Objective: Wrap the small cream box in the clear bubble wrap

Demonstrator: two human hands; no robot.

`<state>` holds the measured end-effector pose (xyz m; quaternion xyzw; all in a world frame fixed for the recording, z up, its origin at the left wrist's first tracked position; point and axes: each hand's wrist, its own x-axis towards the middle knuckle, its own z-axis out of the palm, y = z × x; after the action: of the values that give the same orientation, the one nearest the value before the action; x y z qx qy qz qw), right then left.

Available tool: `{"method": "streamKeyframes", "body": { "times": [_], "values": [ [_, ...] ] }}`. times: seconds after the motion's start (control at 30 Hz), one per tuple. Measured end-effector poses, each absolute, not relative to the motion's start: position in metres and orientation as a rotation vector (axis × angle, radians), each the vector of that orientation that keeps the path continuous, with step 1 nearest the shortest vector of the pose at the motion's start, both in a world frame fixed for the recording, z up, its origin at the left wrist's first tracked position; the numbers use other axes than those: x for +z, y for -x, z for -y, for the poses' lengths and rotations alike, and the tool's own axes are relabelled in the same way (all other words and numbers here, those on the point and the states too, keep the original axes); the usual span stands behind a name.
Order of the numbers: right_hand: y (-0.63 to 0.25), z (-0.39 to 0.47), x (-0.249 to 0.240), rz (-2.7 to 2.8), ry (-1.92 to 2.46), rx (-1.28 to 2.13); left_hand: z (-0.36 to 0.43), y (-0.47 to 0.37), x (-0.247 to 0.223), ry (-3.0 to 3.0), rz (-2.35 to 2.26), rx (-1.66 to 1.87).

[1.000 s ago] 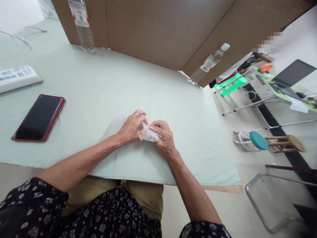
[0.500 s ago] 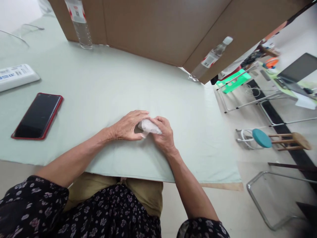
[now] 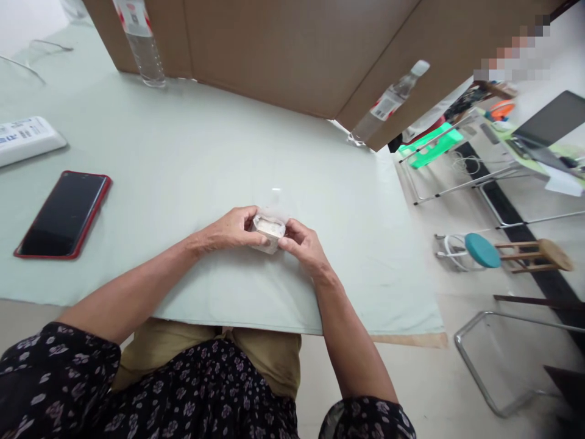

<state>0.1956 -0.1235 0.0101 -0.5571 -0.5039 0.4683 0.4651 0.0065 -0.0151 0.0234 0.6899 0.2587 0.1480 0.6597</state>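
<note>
Between my hands, over the cloth-covered table (image 3: 219, 164), is a small pale packet (image 3: 269, 227) with a block-like shape. Its top looks open, and a translucent flap (image 3: 274, 212) stands up from the far edge. What the packet contains is too small to make out. My left hand (image 3: 231, 228) grips its left side, thumb along the near face. On the right side, the thumb and fingers of my right hand (image 3: 307, 245) close on it.
A phone in a red case (image 3: 63, 214) and a white printed pack (image 3: 30, 140) lie to the left. Two water bottles (image 3: 144, 55) (image 3: 388, 103) stand against a tall cardboard panel (image 3: 274, 55). Stools (image 3: 482, 250) and a laptop table are off to the right.
The packet has been turned so its top faces me, with its translucent flap now raised. My left fingers have closed in on its side, and my right thumb has shifted to the near face.
</note>
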Motion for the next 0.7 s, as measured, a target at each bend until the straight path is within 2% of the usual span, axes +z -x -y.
{"method": "streamKeyframes", "body": {
  "times": [0.7],
  "values": [
    [-0.188,0.128,0.012,1.285,1.517,1.021,0.014,-0.001,0.034,-1.524,-0.523,0.148]
  ]
}}
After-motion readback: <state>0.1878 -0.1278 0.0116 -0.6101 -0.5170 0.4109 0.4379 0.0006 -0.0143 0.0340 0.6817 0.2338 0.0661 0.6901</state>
